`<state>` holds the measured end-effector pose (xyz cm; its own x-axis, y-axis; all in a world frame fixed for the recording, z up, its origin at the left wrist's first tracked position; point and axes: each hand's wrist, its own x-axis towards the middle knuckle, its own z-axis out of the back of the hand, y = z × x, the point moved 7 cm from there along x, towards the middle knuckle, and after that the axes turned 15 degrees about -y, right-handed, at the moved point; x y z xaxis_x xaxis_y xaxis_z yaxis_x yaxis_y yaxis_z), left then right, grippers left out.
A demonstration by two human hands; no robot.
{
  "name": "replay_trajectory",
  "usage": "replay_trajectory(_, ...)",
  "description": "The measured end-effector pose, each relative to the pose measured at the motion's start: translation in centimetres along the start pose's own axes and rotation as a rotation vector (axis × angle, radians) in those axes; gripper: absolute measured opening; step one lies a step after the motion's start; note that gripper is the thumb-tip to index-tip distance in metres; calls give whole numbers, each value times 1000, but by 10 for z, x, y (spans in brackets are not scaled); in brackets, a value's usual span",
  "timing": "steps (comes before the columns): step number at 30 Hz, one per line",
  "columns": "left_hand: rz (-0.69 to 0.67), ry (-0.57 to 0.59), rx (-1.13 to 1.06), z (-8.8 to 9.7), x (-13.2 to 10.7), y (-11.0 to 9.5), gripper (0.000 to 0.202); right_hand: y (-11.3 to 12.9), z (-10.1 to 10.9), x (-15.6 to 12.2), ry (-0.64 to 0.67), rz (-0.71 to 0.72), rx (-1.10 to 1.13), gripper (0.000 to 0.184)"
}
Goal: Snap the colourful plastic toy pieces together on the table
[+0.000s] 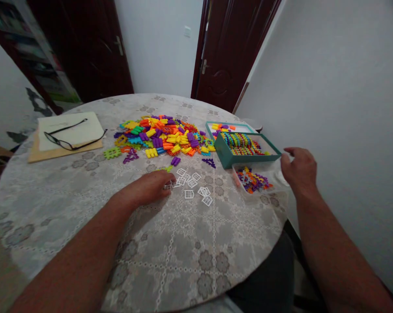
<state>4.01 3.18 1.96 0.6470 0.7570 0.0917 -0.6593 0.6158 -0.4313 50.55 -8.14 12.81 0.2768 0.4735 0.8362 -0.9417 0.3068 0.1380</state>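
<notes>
My left hand (150, 188) lies palm down on the round table (85, 208), its fingertips touching small white grid pieces (192, 186) scattered in front of it. My right hand (298, 169) hovers at the table's right edge beside a clear plastic tray (274, 180) that holds several colourful pieces; whether it touches the tray's rim I cannot tell. A teal box (231, 157) filled with rows of coloured pieces stands just behind the tray. A big heap of bright plastic building pieces (164, 137) covers the middle of the table.
A teal lid (229, 127) with a few pieces sits behind the box. Black glasses (73, 138) rest on white paper over a tan board (54, 152) at the left. Dark doors and white walls stand behind; the table edge drops off at right.
</notes>
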Motion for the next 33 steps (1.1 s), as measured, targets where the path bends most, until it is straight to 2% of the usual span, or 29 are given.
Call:
replay_trajectory(2, 1, -1, -1, -1, 0, 2, 37, 60, 1, -20, 199, 68, 232, 29)
replay_trajectory(5, 12, -3, -9, -1, 0, 4, 36, 149, -1, -71, 591, 196, 532, 27)
replay_trajectory(7, 10, -5, -21, 0, 0, 1, 33, 190, -2, -103, 768, 256, 630, 37)
replay_trajectory(9, -2, 5, -28, 1, -1, -5, 27, 212, -7, -123, 837, 302, 634, 51)
replay_trajectory(11, -15, 12, -33, 0, -1, -10, 22, 222, -16, -132, 866, 323, 609, 52)
replay_trajectory(13, -23, 0, -45, -1, 0, -13, 22, 224, -28, -134, 897, 316, 607, 38)
replay_trajectory(15, -26, -26, -64, -3, 2, -14, 27, 226, -39, -131, 931, 305, 628, 25)
replay_trajectory(20, -5, -73, -72, -8, 6, -9, 42, 232, -56, -127, 977, 337, 642, 13)
replay_trajectory(26, 18, -76, -51, -11, 5, -7, 43, 235, -55, -127, 974, 341, 632, 10)
replay_trajectory(29, 15, -88, -47, -13, 5, -6, 40, 230, -48, -126, 983, 340, 595, 7)
replay_trajectory(33, -2, -125, -46, -14, 6, -5, 32, 220, -37, -124, 986, 323, 487, 12)
